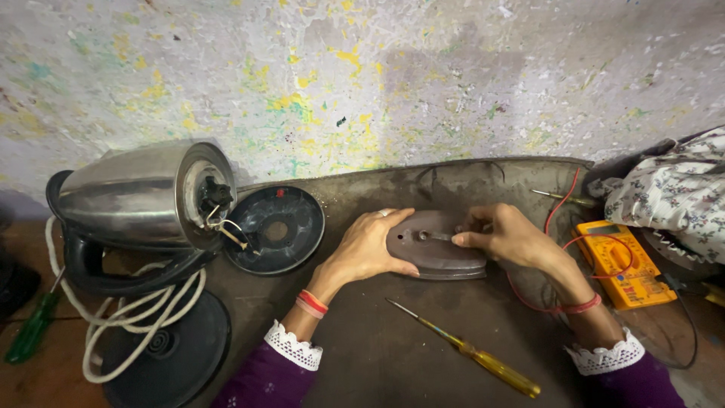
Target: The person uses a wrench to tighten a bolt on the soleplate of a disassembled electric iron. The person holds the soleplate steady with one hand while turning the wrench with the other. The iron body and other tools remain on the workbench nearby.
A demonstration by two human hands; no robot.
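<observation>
Her left hand (372, 243) cups the dark iron soleplate (434, 245) with curled fingers; the right hand (504, 236) pinches a fitting on its top.

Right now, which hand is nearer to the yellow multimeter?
Right. The right hand rests on the dark iron soleplate, just left of the yellow multimeter. The left hand grips the soleplate's far end, farther away.

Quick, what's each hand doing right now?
Left hand: cupped around the end of the dark iron soleplate, steadying it.
Right hand: fingertips pinched on a small part on top of it.
</observation>
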